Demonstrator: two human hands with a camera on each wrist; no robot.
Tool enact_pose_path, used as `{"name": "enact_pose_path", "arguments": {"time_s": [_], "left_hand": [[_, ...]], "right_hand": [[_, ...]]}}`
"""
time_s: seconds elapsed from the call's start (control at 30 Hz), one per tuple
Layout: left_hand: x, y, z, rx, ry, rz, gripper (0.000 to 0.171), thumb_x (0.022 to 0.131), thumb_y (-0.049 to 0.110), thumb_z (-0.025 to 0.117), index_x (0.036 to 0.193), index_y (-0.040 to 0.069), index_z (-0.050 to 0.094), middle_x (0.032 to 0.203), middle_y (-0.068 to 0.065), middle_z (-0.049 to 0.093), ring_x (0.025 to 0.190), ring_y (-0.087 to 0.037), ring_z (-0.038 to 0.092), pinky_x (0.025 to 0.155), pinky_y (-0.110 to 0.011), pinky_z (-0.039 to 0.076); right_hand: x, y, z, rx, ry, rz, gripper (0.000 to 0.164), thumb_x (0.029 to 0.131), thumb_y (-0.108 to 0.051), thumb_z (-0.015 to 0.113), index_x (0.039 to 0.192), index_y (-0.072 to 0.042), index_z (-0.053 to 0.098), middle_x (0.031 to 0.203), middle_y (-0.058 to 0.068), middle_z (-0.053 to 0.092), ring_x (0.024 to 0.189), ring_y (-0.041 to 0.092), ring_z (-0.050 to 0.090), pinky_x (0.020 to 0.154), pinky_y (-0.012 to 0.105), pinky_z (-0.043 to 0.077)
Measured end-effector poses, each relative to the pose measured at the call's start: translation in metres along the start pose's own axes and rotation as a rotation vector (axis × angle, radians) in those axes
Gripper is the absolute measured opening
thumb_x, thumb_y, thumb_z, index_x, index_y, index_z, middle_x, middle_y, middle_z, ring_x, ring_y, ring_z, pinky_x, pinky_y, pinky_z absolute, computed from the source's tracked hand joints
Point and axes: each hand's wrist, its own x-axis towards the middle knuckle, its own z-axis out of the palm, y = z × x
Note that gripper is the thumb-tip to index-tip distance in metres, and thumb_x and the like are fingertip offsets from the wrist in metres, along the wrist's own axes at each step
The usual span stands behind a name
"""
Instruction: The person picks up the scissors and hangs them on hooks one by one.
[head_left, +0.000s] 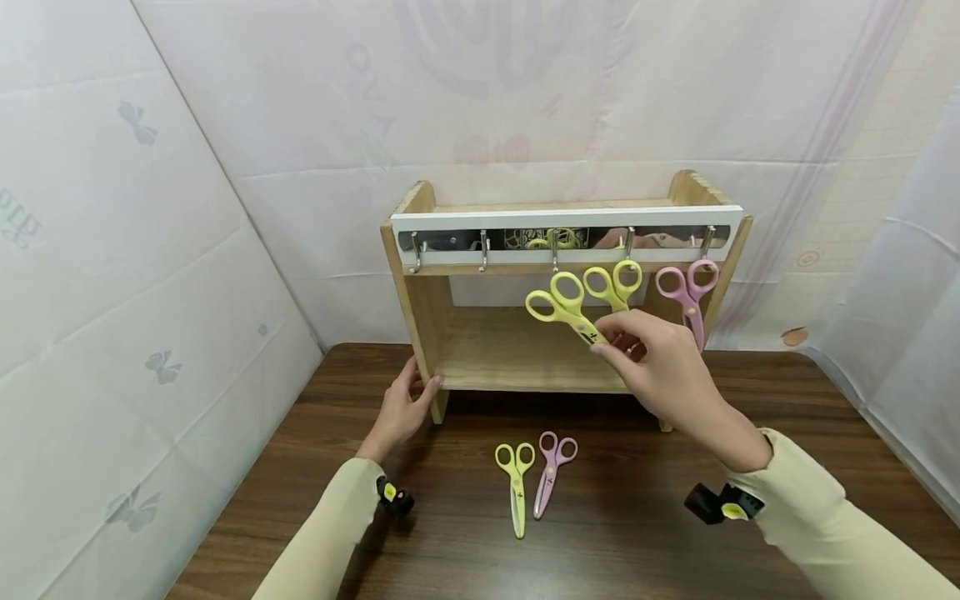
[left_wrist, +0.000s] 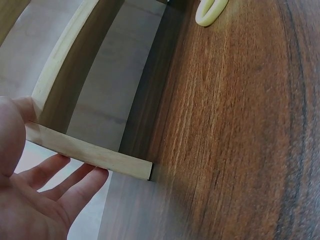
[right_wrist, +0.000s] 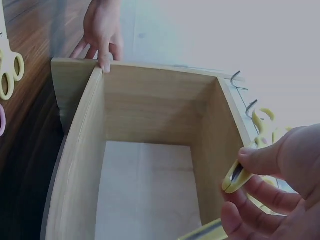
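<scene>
My right hand pinches yellow scissors by the blade end, handle loops pointing up and left, just below the middle hook. The blade tips show between thumb and fingers in the right wrist view. My left hand grips the lower left side of a wooden shelf; its thumb lies at the front edge, fingers against the outer face. Beside my right hand, a second pair of yellow scissors hangs from the hook to the right, its blades partly hidden. Pink scissors hang at the rightmost hook.
Yellow scissors and pink scissors lie on the dark wooden table before the shelf. A white rail with several metal hooks runs along the shelf's upper front. White patterned cloth surrounds the table's back and sides.
</scene>
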Motion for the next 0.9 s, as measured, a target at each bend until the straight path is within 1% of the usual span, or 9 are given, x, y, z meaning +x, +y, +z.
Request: {"name": "enact_pose_path", "arguments": {"time_s": [0.2, 0.3, 0.43, 0.53, 0.67, 0.9], "left_hand": [[0.001, 0.001, -0.001, -0.003, 0.007, 0.002, 0.062, 0.107, 0.034, 0.057, 0.161, 0.017, 0.032, 0.146, -0.021, 0.053, 0.124, -0.044, 0.061, 0.093, -0.055, 0.057], [0.0, 0.001, -0.001, -0.002, 0.0, -0.001, 0.062, 0.108, 0.034, 0.057, 0.161, 0.017, 0.031, 0.146, -0.021, 0.052, 0.125, -0.044, 0.06, 0.093, -0.055, 0.057], [0.0, 0.001, 0.0, 0.001, -0.002, 0.001, 0.064, 0.107, 0.035, 0.057, 0.162, 0.015, 0.029, 0.147, -0.022, 0.051, 0.127, -0.045, 0.058, 0.095, -0.055, 0.056], [-0.001, 0.001, 0.0, 0.003, 0.0, -0.004, 0.064, 0.108, 0.035, 0.057, 0.162, 0.016, 0.029, 0.146, -0.023, 0.051, 0.127, -0.045, 0.058, 0.095, -0.055, 0.056], [-0.001, 0.0, 0.0, 0.008, 0.001, -0.005, 0.063, 0.108, 0.035, 0.057, 0.162, 0.017, 0.03, 0.146, -0.022, 0.052, 0.128, -0.043, 0.057, 0.096, -0.055, 0.056], [-0.001, 0.001, 0.0, 0.006, 0.007, -0.004, 0.062, 0.108, 0.035, 0.056, 0.162, 0.018, 0.031, 0.145, -0.021, 0.053, 0.126, -0.042, 0.059, 0.095, -0.054, 0.057]], "right_hand": [[0.005, 0.001, 0.011, 0.047, 0.026, 0.06, 0.017, 0.086, -0.002, 0.084, 0.099, -0.008, 0.076, 0.08, -0.003, 0.069, 0.066, 0.008, 0.063, 0.06, 0.02, 0.054], [0.006, 0.001, 0.017, 0.066, 0.035, 0.091, 0.017, 0.086, -0.005, 0.084, 0.1, -0.008, 0.076, 0.08, -0.002, 0.07, 0.066, 0.009, 0.064, 0.06, 0.02, 0.054], [0.007, 0.0, 0.025, 0.089, 0.048, 0.122, 0.017, 0.086, -0.007, 0.085, 0.101, -0.007, 0.077, 0.08, -0.001, 0.071, 0.066, 0.009, 0.064, 0.06, 0.018, 0.053], [0.006, -0.001, 0.03, 0.1, 0.056, 0.143, 0.016, 0.086, -0.006, 0.084, 0.101, -0.005, 0.077, 0.079, -0.001, 0.071, 0.065, 0.01, 0.063, 0.06, 0.017, 0.052], [0.005, -0.002, 0.034, 0.102, 0.062, 0.167, 0.016, 0.087, -0.006, 0.084, 0.101, -0.004, 0.077, 0.079, 0.001, 0.072, 0.065, 0.011, 0.064, 0.06, 0.019, 0.053], [0.004, -0.001, 0.038, 0.102, 0.068, 0.189, 0.015, 0.087, -0.004, 0.083, 0.1, -0.004, 0.077, 0.078, 0.001, 0.072, 0.065, 0.012, 0.064, 0.061, 0.018, 0.052]]}}
